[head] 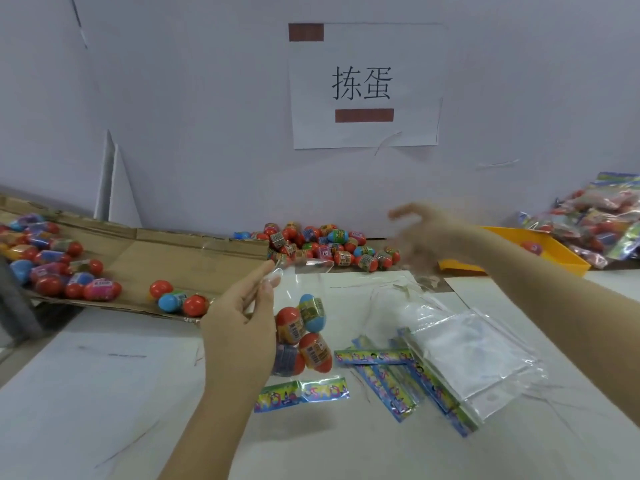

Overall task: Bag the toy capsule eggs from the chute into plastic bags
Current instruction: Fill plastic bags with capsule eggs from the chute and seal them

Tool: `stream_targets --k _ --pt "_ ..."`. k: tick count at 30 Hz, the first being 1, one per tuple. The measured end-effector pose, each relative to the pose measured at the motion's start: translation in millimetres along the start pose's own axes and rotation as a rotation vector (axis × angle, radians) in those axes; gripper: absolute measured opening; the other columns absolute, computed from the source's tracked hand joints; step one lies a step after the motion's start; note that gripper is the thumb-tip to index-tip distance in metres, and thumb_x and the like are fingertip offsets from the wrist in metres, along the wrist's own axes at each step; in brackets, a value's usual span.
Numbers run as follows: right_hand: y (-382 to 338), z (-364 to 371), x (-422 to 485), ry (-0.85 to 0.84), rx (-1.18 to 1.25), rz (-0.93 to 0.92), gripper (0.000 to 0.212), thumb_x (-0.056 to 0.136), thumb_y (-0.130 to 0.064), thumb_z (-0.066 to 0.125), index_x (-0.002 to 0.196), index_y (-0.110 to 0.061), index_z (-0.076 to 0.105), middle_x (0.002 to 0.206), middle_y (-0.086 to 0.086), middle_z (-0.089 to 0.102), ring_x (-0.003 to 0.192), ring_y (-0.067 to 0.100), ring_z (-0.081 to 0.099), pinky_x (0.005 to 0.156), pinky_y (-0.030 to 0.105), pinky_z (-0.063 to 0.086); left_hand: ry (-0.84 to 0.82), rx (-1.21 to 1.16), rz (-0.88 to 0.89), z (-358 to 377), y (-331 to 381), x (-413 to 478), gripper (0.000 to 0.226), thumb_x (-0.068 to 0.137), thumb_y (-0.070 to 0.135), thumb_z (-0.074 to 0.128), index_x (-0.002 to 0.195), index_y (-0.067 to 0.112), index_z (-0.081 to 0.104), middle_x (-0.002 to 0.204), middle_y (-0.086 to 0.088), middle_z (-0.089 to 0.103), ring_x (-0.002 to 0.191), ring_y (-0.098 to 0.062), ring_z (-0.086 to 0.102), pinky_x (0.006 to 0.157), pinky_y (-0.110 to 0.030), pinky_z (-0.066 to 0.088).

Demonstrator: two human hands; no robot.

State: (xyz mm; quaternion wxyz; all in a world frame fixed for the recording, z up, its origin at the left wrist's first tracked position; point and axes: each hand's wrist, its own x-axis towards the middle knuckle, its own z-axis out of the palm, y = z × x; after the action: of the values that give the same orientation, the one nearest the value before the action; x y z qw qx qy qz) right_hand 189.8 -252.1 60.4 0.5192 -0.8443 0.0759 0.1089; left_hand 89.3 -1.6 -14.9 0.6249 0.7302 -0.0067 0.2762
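Note:
My left hand (242,327) pinches the top edge of a clear plastic bag (304,282) that hangs over the table. Several toy capsule eggs (304,334) sit inside it, red and blue, above a colourful header strip (301,393). My right hand (426,237) is blurred, raised over the pile of eggs (329,247) at the foot of the wall, fingers spread and holding nothing. The cardboard chute (166,251) slopes in from the left and carries more eggs (59,268).
A stack of empty clear bags (460,355) with printed headers lies on the white table (104,393) at right. A yellow tray (540,261) and a heap of filled bags (602,220) stand at the far right. A paper sign (363,84) hangs on the wall.

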Motion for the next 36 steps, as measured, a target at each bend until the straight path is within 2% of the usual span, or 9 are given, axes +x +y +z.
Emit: stream_targets --k 2,5,7,9,13,17,25,30,36 --pt "0 7 -14 -0.024 -0.339 0.002 0.027 0.083 -0.029 0.072 0.109 -0.024 0.066 0.114 0.001 0.064 0.107 0.026 0.061 0.096 0.047 0.046 -0.009 0.027 0.032 0 -1 0 0.036 0.097 0.01 0.055 0.108 0.044 0.057 0.093 0.033 0.061 0.093 0.007 0.064 0.08 -0.014 0.052" --pt "-8 -1 -17 -0.202 0.366 0.027 0.036 0.086 -0.041 0.065 0.121 -0.031 0.062 0.113 0.005 0.068 0.091 0.021 0.071 0.068 0.035 0.058 0.004 0.049 0.066 0 -3 0 0.035 0.096 0.009 0.056 0.112 0.04 0.059 0.096 0.032 0.06 0.092 0.018 0.059 0.077 -0.003 0.048" --pt "2 1 -13 -0.007 0.087 -0.086 0.045 0.093 -0.033 0.059 0.136 -0.022 0.048 0.105 0.007 0.067 0.077 0.015 0.071 0.067 0.03 0.057 -0.009 0.052 0.066 0 -1 -2 0.036 0.096 0.012 0.056 0.109 0.045 0.057 0.098 0.031 0.06 0.089 0.011 0.062 0.07 -0.003 0.048" --pt "5 16 -20 0.037 -0.21 -0.081 0.056 0.086 -0.045 0.064 0.136 -0.028 0.047 0.112 -0.005 0.067 0.098 0.016 0.065 0.088 0.035 0.048 -0.031 0.039 0.06 1 0 -3 0.04 0.096 0.013 0.056 0.104 0.052 0.053 0.103 0.027 0.063 0.096 0.005 0.062 0.075 -0.007 0.05" --pt "2 35 -41 -0.124 0.469 -0.315 0.045 0.087 -0.046 0.057 0.128 -0.028 0.053 0.107 0.006 0.071 0.09 0.021 0.07 0.069 0.035 0.058 -0.009 -0.062 -0.007 1 0 -1 0.037 0.096 0.013 0.057 0.113 0.045 0.057 0.104 0.021 0.068 0.107 -0.001 0.064 0.091 -0.035 0.056" --pt "22 87 -62 -0.224 0.187 -0.341 0.101 0.045 -0.078 0.062 0.133 -0.028 0.048 0.102 -0.009 0.065 0.089 0.013 0.067 0.064 0.028 0.056 0.007 -0.135 -0.028 1 2 -2 0.038 0.095 0.014 0.058 0.112 0.047 0.057 0.11 0.01 0.073 0.103 -0.015 0.069 0.089 -0.048 0.057" --pt "37 122 -72 -0.157 0.464 -0.315 0.029 0.067 -0.044 0.075 0.088 -0.024 0.075 0.081 -0.003 0.073 0.076 0.014 0.069 0.071 0.035 0.055 -0.11 -0.279 -0.048 7 14 -10 0.041 0.079 0.034 0.064 0.12 0.039 0.058 0.096 0.017 0.075 0.079 -0.018 0.075 0.056 -0.024 0.058" --pt "36 119 -78 -0.103 0.558 -0.362 0.026 0.059 -0.041 0.075 0.078 -0.023 0.077 0.079 0.001 0.072 0.075 0.015 0.066 0.071 0.034 0.052 -0.212 -0.337 -0.254 7 10 -8 0.044 0.061 0.036 0.073 0.099 0.016 0.075 0.087 -0.004 0.077 0.07 -0.017 0.073 0.056 -0.023 0.057" --pt "34 120 -79 -0.068 0.619 -0.339 0.032 0.066 -0.045 0.071 0.092 -0.028 0.074 0.081 -0.007 0.074 0.068 0.006 0.068 0.058 0.022 0.053 -0.118 -0.378 -0.241 7 12 -9 0.015 0.069 0.027 0.067 0.08 0.029 0.076 0.082 -0.001 0.077 0.063 -0.013 0.072 0.05 -0.02 0.054"
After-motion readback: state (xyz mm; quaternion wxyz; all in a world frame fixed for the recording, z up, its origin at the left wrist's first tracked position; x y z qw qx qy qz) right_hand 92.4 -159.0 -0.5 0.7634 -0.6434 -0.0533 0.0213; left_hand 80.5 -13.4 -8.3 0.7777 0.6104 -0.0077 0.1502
